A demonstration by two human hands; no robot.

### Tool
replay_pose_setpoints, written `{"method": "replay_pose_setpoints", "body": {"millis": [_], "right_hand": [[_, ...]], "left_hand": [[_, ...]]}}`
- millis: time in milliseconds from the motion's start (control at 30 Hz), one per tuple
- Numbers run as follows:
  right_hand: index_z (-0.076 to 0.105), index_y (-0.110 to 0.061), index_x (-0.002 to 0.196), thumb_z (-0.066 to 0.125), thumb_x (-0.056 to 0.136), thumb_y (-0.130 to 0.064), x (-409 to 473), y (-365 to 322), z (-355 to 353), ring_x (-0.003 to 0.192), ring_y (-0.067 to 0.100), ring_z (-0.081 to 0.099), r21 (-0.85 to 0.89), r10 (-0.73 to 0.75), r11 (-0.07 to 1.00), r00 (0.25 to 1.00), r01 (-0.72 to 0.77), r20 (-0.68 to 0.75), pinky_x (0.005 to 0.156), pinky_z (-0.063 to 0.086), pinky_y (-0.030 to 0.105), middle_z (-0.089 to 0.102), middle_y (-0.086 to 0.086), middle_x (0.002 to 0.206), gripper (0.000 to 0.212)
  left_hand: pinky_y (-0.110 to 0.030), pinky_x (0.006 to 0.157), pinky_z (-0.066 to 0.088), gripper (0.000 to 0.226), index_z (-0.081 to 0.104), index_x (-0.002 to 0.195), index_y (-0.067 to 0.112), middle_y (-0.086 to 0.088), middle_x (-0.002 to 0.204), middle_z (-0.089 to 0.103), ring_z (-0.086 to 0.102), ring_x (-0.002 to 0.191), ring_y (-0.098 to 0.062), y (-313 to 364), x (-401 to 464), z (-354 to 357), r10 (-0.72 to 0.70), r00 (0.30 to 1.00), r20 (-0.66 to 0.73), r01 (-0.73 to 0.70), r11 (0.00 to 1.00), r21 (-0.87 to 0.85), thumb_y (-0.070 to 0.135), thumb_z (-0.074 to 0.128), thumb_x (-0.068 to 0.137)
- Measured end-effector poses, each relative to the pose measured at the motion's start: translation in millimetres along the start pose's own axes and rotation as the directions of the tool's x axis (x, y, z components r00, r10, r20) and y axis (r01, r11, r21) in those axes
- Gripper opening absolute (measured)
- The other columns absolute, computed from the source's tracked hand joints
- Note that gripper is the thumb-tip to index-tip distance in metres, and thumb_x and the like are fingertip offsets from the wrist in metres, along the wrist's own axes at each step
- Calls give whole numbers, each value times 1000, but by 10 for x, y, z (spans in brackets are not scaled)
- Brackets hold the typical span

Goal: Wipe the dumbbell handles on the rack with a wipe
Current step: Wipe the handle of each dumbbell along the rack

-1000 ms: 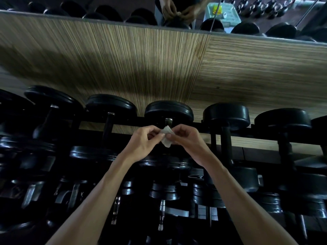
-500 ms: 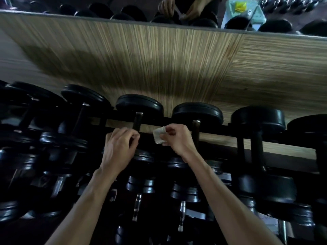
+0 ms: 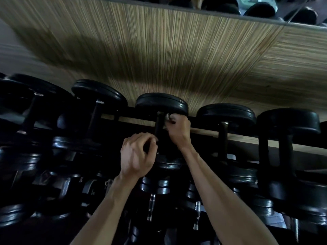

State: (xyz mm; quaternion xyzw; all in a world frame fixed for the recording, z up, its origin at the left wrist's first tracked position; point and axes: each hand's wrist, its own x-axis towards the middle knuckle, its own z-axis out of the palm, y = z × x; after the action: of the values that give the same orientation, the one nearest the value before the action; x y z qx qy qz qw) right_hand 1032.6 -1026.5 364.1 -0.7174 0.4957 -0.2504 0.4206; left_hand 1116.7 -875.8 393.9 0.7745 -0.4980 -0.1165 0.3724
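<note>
Head view, nearest first: my two bare forearms rise from the bottom edge over the lower tier of the rack [image 3: 293, 157], where glossy black round weights and short chrome handles lie in a dim, crowded jumble that I cannot count. My left hand [image 3: 136, 156] hovers over the near end of the middle dumbbell, fingers curled loosely inward with nothing in them that I can see. My right hand [image 3: 177, 131] is further up, pinched closed around the wipe [image 3: 167, 117], a small pale crumpled scrap pressed against the far end of the dumbbell handle [image 3: 157, 126], a dark, matte, straight bar, just under its far weight.

Half a second ago the wipe was held in the air beside that bar, clear of it, and my left hand was lying flat near the handle; now the wipe touches the handle and my left hand has dropped back toward me. The camera has also tipped, so the mirror strip is thinner.

Along the upper tier I count five thick, rounded black rubber dumbbell heads [image 3: 161, 103] in a row, with four handles visible. Behind them a wall panel [image 3: 159, 50] of fine, streaked wood grain slopes away, ending at a mirror [image 3: 265, 9] that shows more dark weights.
</note>
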Motion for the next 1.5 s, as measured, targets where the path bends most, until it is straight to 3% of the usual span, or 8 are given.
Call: {"method": "replay_pose_setpoints", "body": {"millis": [100,267,433,633,833,1000,1233,1500], "right_hand": [[47,-11,55,67,93,-22,-84,165,-6,50,-2,45,114,21,993,996,-32,92,50,45,32,46,-5,52,44],[54,-2,62,64,95,-29,-232,317,22,56,9,44,84,39,994,959,-64,280,54,40,38,53,17,58,44],[46,-20,53,61,96,-10,-72,126,46,47,-5,42,178,27,983,995,-44,96,50,36,20,46,-12,48,46],[67,-15,64,66,96,-19,-330,420,72,61,5,55,148,151,961,889,-235,433,62,44,30,65,-6,63,32],[49,-17,56,60,93,-29,-73,258,105,60,11,48,252,104,956,978,-149,183,55,46,40,48,-5,56,41],[70,8,83,65,89,-4,-333,321,-24,64,13,54,39,213,960,815,-276,538,62,41,30,62,8,70,15],[74,-8,82,63,96,-9,57,35,48,67,13,66,413,283,845,939,-341,196,67,59,33,70,6,74,18],[73,-8,73,70,93,-24,-329,262,5,62,10,60,141,188,961,937,-237,294,61,51,38,72,5,67,26]], "left_hand": [[-41,72,53,24,69,89,23,16,80,67,63,76,-3,5,-5,5,2,1000,-15,-2,1000,-18,31,47,92],[-38,66,53,25,70,87,19,16,76,67,63,71,-4,-8,-8,11,9,998,-68,-13,999,-53,28,47,91],[-37,58,51,27,70,80,16,14,70,65,62,64,-5,-1,-36,51,-35,987,-155,21,996,-87,24,46,90],[-28,57,41,28,66,71,20,20,58,54,55,55,-3,39,-78,68,-106,974,-200,90,992,-90,24,44,88],[-29,56,45,29,67,72,21,16,63,61,59,60,-5,19,-115,88,-157,962,-222,137,985,-106,23,42,88],[-30,48,44,29,67,72,21,12,60,61,58,57,-8,37,-114,80,-167,958,-234,138,981,-133,24,42,87],[-28,50,41,29,66,72,20,13,61,61,58,57,-7,10,-113,86,-168,962,-214,143,982,-127,25,41,87],[-29,49,44,29,67,73,21,15,61,60,57,58,-6,33,-107,83,-164,956,-244,135,982,-131,27,42,87]]}}
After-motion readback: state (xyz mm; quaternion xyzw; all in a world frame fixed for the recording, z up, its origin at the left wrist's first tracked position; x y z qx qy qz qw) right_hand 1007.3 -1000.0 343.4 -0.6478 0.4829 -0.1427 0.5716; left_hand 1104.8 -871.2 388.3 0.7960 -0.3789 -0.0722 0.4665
